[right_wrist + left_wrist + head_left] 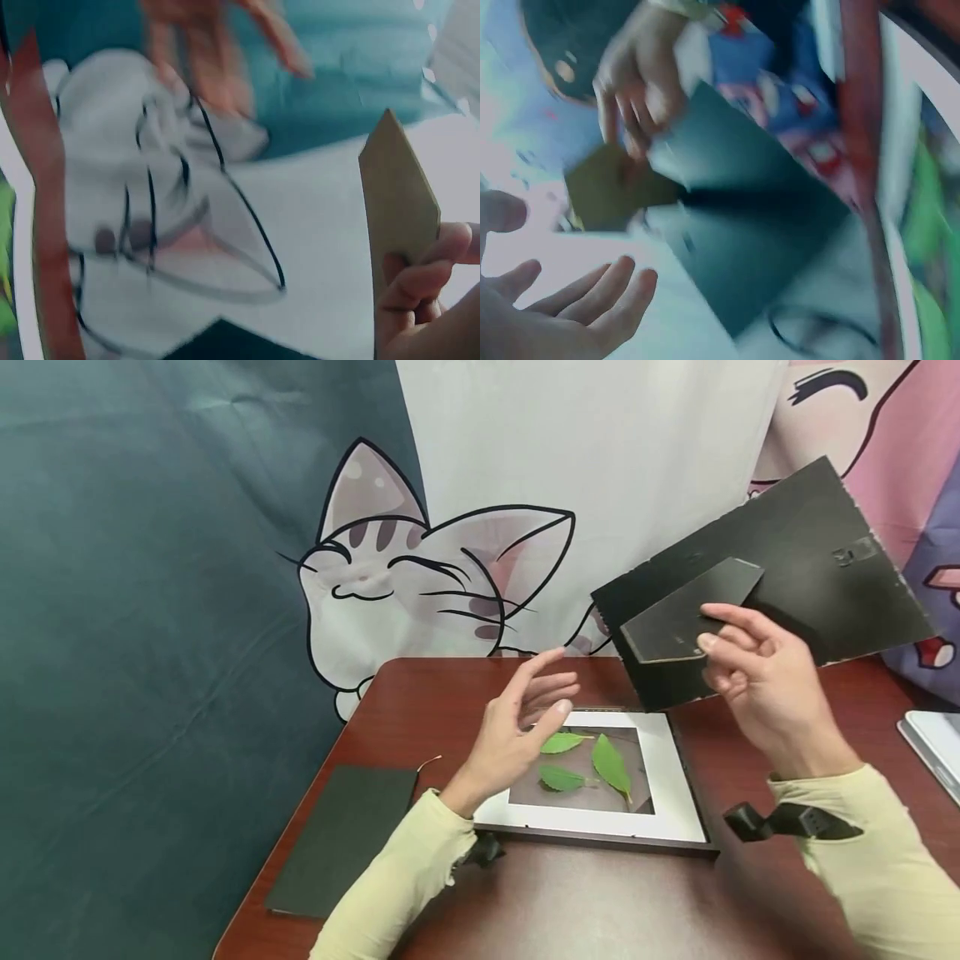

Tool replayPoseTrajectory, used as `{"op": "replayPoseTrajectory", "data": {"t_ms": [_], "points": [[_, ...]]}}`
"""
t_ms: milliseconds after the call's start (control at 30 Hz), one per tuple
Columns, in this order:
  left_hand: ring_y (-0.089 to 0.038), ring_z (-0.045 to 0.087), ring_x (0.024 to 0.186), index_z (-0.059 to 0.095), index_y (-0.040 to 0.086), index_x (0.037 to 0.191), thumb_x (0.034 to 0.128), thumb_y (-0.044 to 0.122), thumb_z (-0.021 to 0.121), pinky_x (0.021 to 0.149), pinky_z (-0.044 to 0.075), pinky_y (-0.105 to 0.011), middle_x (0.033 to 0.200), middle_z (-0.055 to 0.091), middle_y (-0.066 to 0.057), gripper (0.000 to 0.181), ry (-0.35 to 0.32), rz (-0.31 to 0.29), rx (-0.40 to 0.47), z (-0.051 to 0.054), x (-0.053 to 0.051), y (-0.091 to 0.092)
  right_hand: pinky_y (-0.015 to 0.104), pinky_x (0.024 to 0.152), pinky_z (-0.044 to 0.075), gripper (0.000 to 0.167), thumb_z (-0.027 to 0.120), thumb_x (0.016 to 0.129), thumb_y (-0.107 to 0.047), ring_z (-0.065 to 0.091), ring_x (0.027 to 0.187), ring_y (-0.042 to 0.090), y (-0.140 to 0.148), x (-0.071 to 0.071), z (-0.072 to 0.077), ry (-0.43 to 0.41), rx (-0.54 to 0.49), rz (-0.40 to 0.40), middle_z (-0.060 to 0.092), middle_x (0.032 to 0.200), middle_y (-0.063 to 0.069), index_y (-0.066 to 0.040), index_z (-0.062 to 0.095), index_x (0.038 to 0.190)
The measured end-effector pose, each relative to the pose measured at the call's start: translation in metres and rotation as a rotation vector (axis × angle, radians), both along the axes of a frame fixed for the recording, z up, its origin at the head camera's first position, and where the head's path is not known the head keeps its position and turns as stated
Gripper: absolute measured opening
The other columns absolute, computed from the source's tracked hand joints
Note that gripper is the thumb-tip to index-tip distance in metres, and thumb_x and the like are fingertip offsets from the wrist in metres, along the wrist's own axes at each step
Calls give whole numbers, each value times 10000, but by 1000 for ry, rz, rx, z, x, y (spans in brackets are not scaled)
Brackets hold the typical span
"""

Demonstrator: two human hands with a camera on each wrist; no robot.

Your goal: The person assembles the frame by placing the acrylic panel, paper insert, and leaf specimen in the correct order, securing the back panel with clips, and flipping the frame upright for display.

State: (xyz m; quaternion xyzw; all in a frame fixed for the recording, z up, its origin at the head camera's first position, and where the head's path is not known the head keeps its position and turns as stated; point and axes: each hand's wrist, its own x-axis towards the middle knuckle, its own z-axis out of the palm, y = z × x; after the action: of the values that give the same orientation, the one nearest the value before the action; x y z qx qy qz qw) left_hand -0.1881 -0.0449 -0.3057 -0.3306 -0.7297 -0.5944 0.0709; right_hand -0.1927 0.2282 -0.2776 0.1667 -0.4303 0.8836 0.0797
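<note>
My right hand (772, 681) pinches the flap-like easel stand (690, 614) of a black picture frame back (810, 560), holding the board tilted in the air above the table's far right. In the left wrist view the same backing board (735, 202) hangs from the stand. My left hand (517, 718) hovers over the picture frame (600, 839), fingers spread and touching nothing. Face up on the table, that frame has a white mat (678, 777) around several green leaves (611, 764). The left hand covers part of its left side.
A black notebook-like item (345, 835) lies at the table's left edge, a thin cord end at its corner. A white and grey object (933, 747) sits at the far right. Behind the brown table (585, 902) hangs a cat-print curtain (450, 577).
</note>
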Motion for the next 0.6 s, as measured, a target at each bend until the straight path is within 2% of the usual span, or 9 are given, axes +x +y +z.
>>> {"op": "replayPoseTrajectory", "data": {"t_ms": [67, 167, 300, 467, 500, 600], "points": [[-206, 625, 1288, 427, 260, 1503, 1016, 151, 555, 1048, 507, -303, 1382, 621, -122, 515, -13, -19, 72, 9, 8, 13, 221, 467, 334, 368, 565, 918, 168, 461, 540, 124, -18, 7, -1, -7, 30, -33, 610, 705, 30, 37, 597, 1261], [-218, 627, 1279, 438, 195, 1499, 1024, 152, 535, 1028, 511, -270, 1370, 619, -163, 487, -26, 7, 126, 16, 12, 29, 187, 507, 452, 366, 618, 912, 122, 536, 550, 98, -43, 14, -4, -21, 61, -73, 627, 717, 4, 15, 594, 1261], [-231, 661, 1216, 475, 115, 1462, 1006, 137, 564, 963, 536, -231, 1344, 641, -181, 466, -34, 98, 172, 16, 10, 38, 165, 528, 465, 359, 630, 915, 99, 541, 566, 83, -67, 18, -8, -33, 90, -115, 647, 751, -22, -4, 591, 1256], [-153, 720, 988, 548, 66, 1376, 960, 99, 608, 803, 564, -179, 1204, 699, -196, 421, 17, 201, 195, 14, 3, 40, 167, 532, 478, 371, 640, 907, 99, 542, 544, 91, -82, 16, -10, -48, 137, -157, 656, 785, -36, -21, 577, 1253], [-120, 715, 904, 561, 57, 1360, 949, 83, 611, 749, 559, -169, 1156, 712, -203, 415, 27, 221, 204, 14, 1, 40, 170, 533, 479, 376, 643, 907, 94, 542, 540, 92, -84, 15, -11, -51, 147, -155, 659, 789, -40, -25, 571, 1256], [-54, 673, 807, 575, 26, 1348, 913, 19, 598, 680, 531, -151, 1148, 715, -219, 436, 26, 255, 266, 18, -2, 39, 186, 541, 476, 410, 640, 924, 62, 550, 545, 98, -83, 13, -13, -53, 227, -114, 658, 813, -57, -54, 538, 1304]]}}
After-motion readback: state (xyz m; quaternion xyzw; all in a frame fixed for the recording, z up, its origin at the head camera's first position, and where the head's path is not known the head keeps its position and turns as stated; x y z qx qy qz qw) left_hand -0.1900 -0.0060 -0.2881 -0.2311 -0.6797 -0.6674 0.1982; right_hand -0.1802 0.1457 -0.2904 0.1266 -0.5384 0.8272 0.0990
